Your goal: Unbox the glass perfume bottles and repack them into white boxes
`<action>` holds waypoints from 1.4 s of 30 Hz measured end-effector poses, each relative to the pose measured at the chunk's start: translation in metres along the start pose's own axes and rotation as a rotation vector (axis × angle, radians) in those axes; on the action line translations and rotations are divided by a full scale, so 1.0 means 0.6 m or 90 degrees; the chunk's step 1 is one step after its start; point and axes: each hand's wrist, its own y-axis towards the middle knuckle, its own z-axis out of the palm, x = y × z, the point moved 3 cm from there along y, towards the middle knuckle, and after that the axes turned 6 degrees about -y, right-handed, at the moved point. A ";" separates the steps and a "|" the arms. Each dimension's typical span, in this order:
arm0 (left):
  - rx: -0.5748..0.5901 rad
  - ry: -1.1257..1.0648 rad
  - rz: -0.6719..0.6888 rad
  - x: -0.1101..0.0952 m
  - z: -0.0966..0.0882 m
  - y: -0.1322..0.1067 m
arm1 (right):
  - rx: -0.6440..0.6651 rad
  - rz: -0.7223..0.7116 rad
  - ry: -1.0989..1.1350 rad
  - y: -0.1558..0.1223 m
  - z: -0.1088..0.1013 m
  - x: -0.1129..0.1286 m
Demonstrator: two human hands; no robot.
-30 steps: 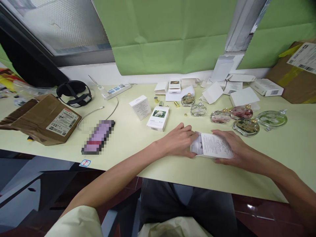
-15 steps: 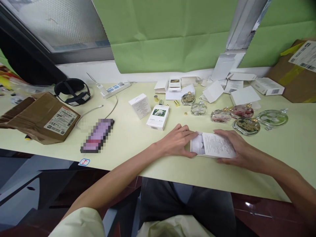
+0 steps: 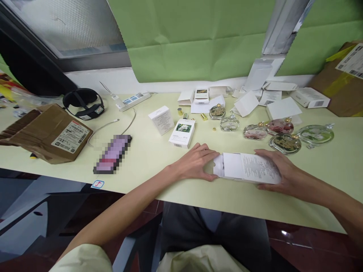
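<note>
Beyond the white carton (image 3: 249, 168) held between two hands, six glass perfume bottles (image 3: 256, 131) lie; two upright white boxes (image 3: 161, 119) stand left of it, past one phone (image 3: 112, 154), two cardboard parcels (image 3: 49, 132).

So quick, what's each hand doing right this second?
Left hand: fingertips grip the pulled-out white inner tray at the box's open end.
Right hand: closed around the white printed box, holding it on the table.

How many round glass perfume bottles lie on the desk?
6. Two sit mid-desk: a gold-patterned bottle and a clear bottle. Four cluster to the right: pinkish, red, dark gold, greenish. Papers behind might hide others.
</note>
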 end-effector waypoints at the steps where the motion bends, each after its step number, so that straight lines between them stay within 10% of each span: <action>1: -0.001 -0.001 -0.003 0.001 -0.002 -0.005 | 0.001 0.011 -0.004 -0.006 0.000 -0.005; 9: 0.000 -0.053 -0.045 -0.002 -0.009 -0.030 | -0.006 0.042 -0.065 -0.047 -0.014 -0.039; 18: -0.028 -0.207 -0.157 -0.006 0.034 -0.001 | -0.024 -0.191 -0.078 0.039 0.007 0.099; 42: -0.102 -0.181 -0.197 0.021 0.005 -0.071 | 0.204 -0.008 0.090 0.088 -0.049 0.074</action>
